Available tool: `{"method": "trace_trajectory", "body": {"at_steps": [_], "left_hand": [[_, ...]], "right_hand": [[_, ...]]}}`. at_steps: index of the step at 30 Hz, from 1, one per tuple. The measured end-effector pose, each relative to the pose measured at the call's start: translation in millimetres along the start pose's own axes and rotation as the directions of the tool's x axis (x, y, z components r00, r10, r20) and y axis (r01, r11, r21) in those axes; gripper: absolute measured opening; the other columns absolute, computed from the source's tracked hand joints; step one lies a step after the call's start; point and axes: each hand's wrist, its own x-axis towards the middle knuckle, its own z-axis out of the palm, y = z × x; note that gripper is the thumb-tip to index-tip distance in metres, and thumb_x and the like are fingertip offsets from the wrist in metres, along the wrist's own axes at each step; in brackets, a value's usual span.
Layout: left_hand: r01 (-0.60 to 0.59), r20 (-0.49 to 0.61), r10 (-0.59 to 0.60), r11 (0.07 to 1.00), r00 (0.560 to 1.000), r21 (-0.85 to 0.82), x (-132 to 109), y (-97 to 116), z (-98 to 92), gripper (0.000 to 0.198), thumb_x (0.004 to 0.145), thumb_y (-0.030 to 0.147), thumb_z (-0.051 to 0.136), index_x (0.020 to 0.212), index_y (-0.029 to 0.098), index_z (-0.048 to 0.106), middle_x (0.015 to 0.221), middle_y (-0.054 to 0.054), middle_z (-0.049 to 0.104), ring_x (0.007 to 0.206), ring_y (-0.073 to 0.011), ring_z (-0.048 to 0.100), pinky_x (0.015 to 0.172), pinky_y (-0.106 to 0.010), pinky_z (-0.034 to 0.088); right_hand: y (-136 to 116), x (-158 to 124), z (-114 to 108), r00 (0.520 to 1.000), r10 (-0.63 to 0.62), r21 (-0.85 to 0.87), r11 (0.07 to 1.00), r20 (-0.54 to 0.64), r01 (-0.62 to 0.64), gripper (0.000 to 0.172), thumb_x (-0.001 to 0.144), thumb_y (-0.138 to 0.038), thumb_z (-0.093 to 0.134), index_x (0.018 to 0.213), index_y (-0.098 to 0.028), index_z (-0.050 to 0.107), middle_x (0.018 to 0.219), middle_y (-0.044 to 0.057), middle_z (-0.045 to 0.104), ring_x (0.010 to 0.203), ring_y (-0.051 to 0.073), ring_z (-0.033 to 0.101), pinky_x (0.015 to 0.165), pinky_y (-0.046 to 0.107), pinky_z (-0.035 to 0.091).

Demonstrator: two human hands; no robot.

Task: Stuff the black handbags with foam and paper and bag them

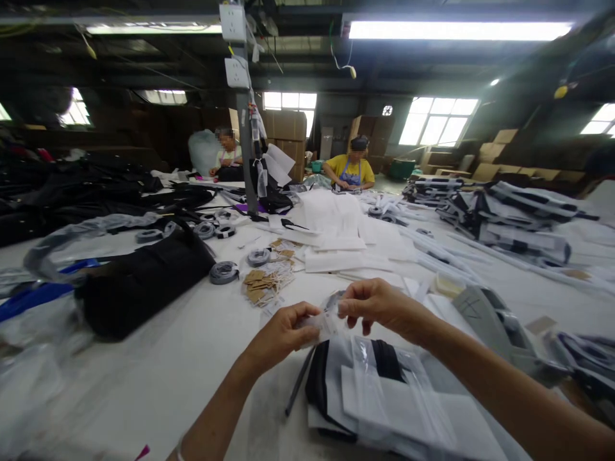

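Between thumb and fingers, my left hand holds a small clear plastic bag. My right hand is closed in a pinch at the bag's right edge; what exactly lies between those fingertips is partly hidden. Just beyond the bag is a grey coiled strap, partly covered by my fingers. Below my hands lies a folded black and white article wrapped in clear plastic. A dark pen-like stick rests against its left side.
A black rolled bag lies left. Several coiled straps and brown tags sit ahead, with white sheets behind. A grey device stands right. A metal post rises mid-table. Two people work across the table.
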Motion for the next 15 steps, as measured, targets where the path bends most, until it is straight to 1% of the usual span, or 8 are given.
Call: {"method": "trace_trajectory", "body": {"at_steps": [1,3,5,7,9,11,13,15], "left_hand": [[-0.004,-0.024,0.005,0.999,1.000,0.037,2.7,0.1,0.6,0.029,0.080,0.035,0.069,0.102,0.016,0.066,0.085,-0.001,0.066,0.069,-0.0113,0.056,0.061,-0.022,0.039],[-0.007,-0.061,0.014,0.994,0.998,0.110,8.7,-0.3,3.5,0.021,0.080,0.027,0.067,0.098,0.016,0.068,0.077,0.001,0.064,0.065,-0.0099,0.052,0.060,-0.021,0.038],[-0.004,-0.084,0.018,0.987,0.996,0.160,14.7,-1.6,8.1,0.018,0.079,0.022,0.064,0.095,0.017,0.068,0.071,0.003,0.062,0.061,-0.0093,0.049,0.058,-0.021,0.036],[-0.014,-0.077,0.029,0.983,0.997,0.186,19.6,-2.7,12.0,0.019,0.078,0.018,0.063,0.096,0.018,0.068,0.071,0.003,0.062,0.063,-0.0103,0.050,0.060,-0.022,0.038],[-0.063,0.002,0.063,0.984,0.998,0.164,23.3,-2.1,13.6,0.026,0.077,0.017,0.065,0.103,0.019,0.068,0.085,0.000,0.067,0.077,-0.0143,0.058,0.073,-0.025,0.044],[-0.136,0.110,0.128,0.988,0.986,0.070,26.9,0.3,13.1,0.041,0.075,0.021,0.072,0.115,0.021,0.066,0.110,-0.004,0.067,0.103,-0.0210,0.060,0.093,-0.031,0.044],[-0.191,0.158,0.196,0.981,0.968,-0.043,31.6,3.5,12.7,0.050,0.075,0.028,0.076,0.123,0.022,0.063,0.126,-0.006,0.062,0.120,-0.0261,0.054,0.105,-0.036,0.038],[-0.212,0.129,0.220,0.975,0.967,-0.073,37.7,5.2,14.8,0.044,0.079,0.035,0.073,0.120,0.020,0.065,0.123,-0.007,0.064,0.119,-0.0272,0.054,0.105,-0.038,0.039]], "right_hand": [[1.2,-3.5,-6.8,1.000,-0.011,-0.025,1.000,-0.020,0.011,0.044,0.063,-0.054,0.083,0.071,-0.014,0.069,0.070,0.004,0.068,0.063,0.014,0.059,0.054,0.025,0.045],[5.8,-8.4,-15.7,0.997,-0.062,-0.002,0.998,-0.049,0.062,0.040,0.066,-0.052,0.083,0.072,-0.015,0.071,0.083,0.005,0.071,0.074,0.015,0.059,0.068,0.027,0.047],[12.0,-9.9,-18.1,0.993,-0.100,0.104,0.989,-0.067,0.107,0.038,0.068,-0.052,0.082,0.078,-0.016,0.075,0.100,0.007,0.071,0.087,0.017,0.059,0.084,0.031,0.044],[18.4,-8.2,-15.4,0.992,-0.110,0.251,0.960,-0.067,0.123,0.042,0.069,-0.054,0.081,0.088,-0.017,0.077,0.107,0.008,0.071,0.095,0.020,0.058,0.093,0.034,0.041],[23.5,-4.4,-9.6,0.991,-0.115,0.369,0.920,-0.075,0.135,0.050,0.070,-0.058,0.079,0.100,-0.018,0.077,0.104,0.009,0.071,0.099,0.022,0.058,0.098,0.038,0.038],[26.4,0.0,-2.9,0.988,-0.119,0.386,0.910,-0.102,0.150,0.050,0.072,-0.058,0.078,0.103,-0.019,0.076,0.102,0.009,0.071,0.102,0.024,0.058,0.100,0.040,0.035],[27.1,4.0,3.0,0.981,-0.121,0.313,0.935,-0.153,0.164,0.039,0.072,-0.053,0.080,0.092,-0.019,0.078,0.109,0.008,0.070,0.108,0.025,0.057,0.102,0.040,0.033],[26.5,7.1,6.5,0.973,-0.130,0.238,0.956,-0.189,0.174,0.030,0.072,-0.048,0.081,0.076,-0.018,0.076,0.118,0.007,0.067,0.112,0.026,0.056,0.102,0.038,0.033]]}}
